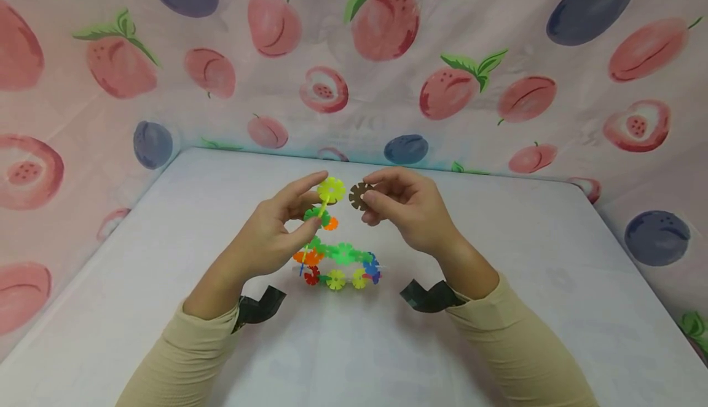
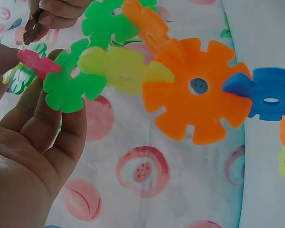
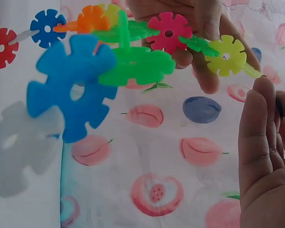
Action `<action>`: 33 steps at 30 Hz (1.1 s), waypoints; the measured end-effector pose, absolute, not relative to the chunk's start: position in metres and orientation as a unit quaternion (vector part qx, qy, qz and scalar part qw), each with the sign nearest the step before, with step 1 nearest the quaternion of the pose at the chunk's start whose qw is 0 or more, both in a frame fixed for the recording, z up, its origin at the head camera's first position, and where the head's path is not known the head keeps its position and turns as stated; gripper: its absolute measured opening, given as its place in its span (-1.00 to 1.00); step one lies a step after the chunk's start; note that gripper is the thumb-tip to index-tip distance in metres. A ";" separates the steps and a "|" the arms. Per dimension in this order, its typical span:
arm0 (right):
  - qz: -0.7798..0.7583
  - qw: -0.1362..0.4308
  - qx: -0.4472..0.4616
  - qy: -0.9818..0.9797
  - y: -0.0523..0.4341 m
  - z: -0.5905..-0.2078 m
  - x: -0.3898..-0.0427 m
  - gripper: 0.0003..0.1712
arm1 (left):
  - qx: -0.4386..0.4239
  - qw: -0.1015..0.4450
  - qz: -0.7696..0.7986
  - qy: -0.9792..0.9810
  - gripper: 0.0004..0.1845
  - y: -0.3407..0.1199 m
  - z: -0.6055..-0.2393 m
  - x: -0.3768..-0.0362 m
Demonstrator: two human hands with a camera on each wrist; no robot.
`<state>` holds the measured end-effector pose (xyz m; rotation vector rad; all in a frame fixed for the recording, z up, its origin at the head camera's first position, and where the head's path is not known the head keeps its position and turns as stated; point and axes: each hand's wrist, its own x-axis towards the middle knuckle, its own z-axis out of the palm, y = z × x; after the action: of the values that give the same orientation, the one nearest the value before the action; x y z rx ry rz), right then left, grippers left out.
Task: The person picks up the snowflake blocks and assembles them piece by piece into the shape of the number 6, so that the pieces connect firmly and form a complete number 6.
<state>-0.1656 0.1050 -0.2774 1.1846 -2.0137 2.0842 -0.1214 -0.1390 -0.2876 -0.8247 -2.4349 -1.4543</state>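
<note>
My left hand grips the upper end of a structure of interlocking plastic flower-shaped discs. A yellow disc tops it, near my index fingertip. Below hang joined green, orange, red and blue pieces that form a ring. My right hand pinches a brown notched disc between thumb and fingers, just right of the yellow one and apart from it. In the left wrist view, a pink disc sits by my left thumb, joined to a green disc. The brown disc is mostly hidden in the right wrist view.
A white-covered table spreads under both hands. Behind it and at the sides hangs a cloth printed with peaches and plums. A black strap end sticks out at the left wrist, another at the right.
</note>
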 end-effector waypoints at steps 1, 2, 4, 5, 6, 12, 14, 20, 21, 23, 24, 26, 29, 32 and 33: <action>0.667 0.007 0.378 -0.642 0.105 -0.277 -0.165 -0.74 | -0.278 0.093 -0.490 -0.821 -0.34 -0.139 -0.287 -0.121; 0.670 0.008 0.376 -0.640 0.105 -0.277 -0.165 -0.74 | -0.277 0.092 -0.489 -0.822 -0.34 -0.139 -0.287 -0.121; 0.677 0.008 0.374 -0.634 0.105 -0.276 -0.165 -0.73 | -0.281 0.093 -0.488 -0.821 -0.34 -0.138 -0.287 -0.121; 0.681 0.008 0.372 -0.631 0.105 -0.276 -0.165 -0.73 | -0.282 0.093 -0.488 -0.821 -0.35 -0.138 -0.287 -0.121; 0.684 0.007 0.371 -0.628 0.105 -0.276 -0.165 -0.74 | -0.283 0.094 -0.487 -0.821 -0.35 -0.138 -0.287 -0.121; 0.678 0.017 0.367 -0.636 0.104 -0.274 -0.164 -0.76 | -0.290 0.102 -0.481 -0.821 -0.35 -0.137 -0.288 -0.121; 0.670 0.021 0.362 -0.648 0.104 -0.274 -0.164 -0.75 | -0.289 0.101 -0.482 -0.821 -0.35 -0.137 -0.288 -0.120; 0.660 0.019 0.347 -0.666 0.103 -0.270 -0.163 -0.74 | -0.286 0.096 -0.482 -0.823 -0.35 -0.137 -0.288 -0.120; 0.659 0.018 0.346 -0.667 0.103 -0.270 -0.163 -0.73 | -0.286 0.096 -0.481 -0.823 -0.35 -0.137 -0.288 -0.120; 0.656 0.018 0.349 -0.669 0.104 -0.270 -0.163 -0.71 | -0.287 0.097 -0.479 -0.824 -0.35 -0.136 -0.287 -0.120; 0.655 0.015 0.351 -0.669 0.104 -0.269 -0.163 -0.68 | -0.289 0.097 -0.479 -0.823 -0.35 -0.136 -0.287 -0.121; 0.658 0.008 0.359 -0.662 0.105 -0.270 -0.163 -0.59 | -0.291 0.097 -0.478 -0.823 -0.35 -0.136 -0.287 -0.121; 0.661 -0.003 0.378 -0.649 0.106 -0.270 -0.164 -0.45 | -0.294 0.096 -0.478 -0.822 -0.35 -0.136 -0.287 -0.121; 0.661 -0.012 0.393 -0.639 0.107 -0.271 -0.165 -0.34 | -0.300 0.099 -0.481 -0.818 -0.34 -0.135 -0.288 -0.121; 0.660 -0.012 0.395 -0.639 0.107 -0.272 -0.166 -0.33 | -0.303 0.101 -0.482 -0.816 -0.34 -0.134 -0.288 -0.121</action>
<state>-0.1657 0.1067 -0.2719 1.2499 -2.0229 2.0909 -0.1206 -0.1344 -0.2878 -0.8944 -2.4119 -1.4239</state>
